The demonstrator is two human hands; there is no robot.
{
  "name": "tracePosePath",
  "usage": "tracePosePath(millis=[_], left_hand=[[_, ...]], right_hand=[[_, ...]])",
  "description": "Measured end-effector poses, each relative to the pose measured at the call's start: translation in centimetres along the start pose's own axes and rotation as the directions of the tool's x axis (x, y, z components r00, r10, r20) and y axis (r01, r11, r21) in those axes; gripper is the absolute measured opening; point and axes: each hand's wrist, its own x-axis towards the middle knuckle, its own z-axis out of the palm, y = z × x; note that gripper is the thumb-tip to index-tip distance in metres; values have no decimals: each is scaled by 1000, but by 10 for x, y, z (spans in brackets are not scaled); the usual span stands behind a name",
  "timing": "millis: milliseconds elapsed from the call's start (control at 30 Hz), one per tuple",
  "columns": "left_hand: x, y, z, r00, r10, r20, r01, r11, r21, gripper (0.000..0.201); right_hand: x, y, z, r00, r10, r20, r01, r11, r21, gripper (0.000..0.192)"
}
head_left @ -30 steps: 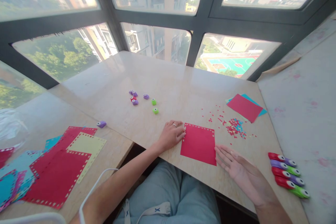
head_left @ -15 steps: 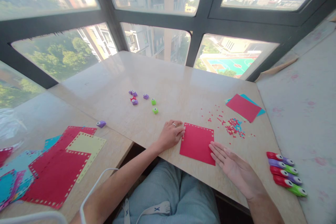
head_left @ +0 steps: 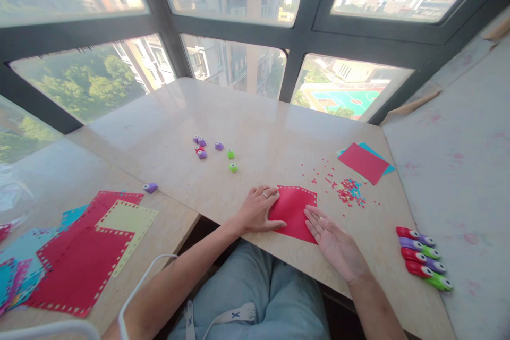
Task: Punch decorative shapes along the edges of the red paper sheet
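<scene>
A red paper square (head_left: 294, 207) with punched holes along its edges lies near the front edge of the beige table (head_left: 255, 127). My left hand (head_left: 258, 208), with a ring on one finger, covers the sheet's left edge, thumb and fingers on the paper. My right hand (head_left: 330, 236) is palm up with fingers apart, its fingertips at the sheet's right side. Whether the paper is pinched or only pressed by the left hand cannot be told.
Red and blue paper bits (head_left: 348, 191) are scattered right of the sheet, beside a red-on-blue paper stack (head_left: 364, 162). Several long punches (head_left: 422, 263) lie at the right. Small punches (head_left: 215, 150) sit mid-table, one purple (head_left: 150, 187) at left. Punched sheets (head_left: 79, 255) cover the left table.
My right hand slid left along the table to the red sheet's right side. My left hand moved onto the sheet, which shifted slightly left.
</scene>
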Motion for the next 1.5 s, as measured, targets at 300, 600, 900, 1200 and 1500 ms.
tracePosePath(millis=[300,600,900,1200,1500], left_hand=[[-4,0,5,999,-21,26,23,999,-48,124],[-9,-4,9,1000,-26,4,27,984,-177,110],[4,-2,27,922,-363,-134,34,421,-907,89],[12,-9,23,856,-516,-25,30,98,-995,62],[17,-6,26,800,-594,-82,31,177,-984,47]], right_hand=[[13,6,4,998,-9,59,6,998,59,33],[16,8,6,998,-11,60,3,992,125,33],[15,9,5,998,-46,48,42,995,87,32],[15,-4,-3,928,-335,-162,360,918,166,18],[36,18,11,946,-324,27,313,887,-338,49]])
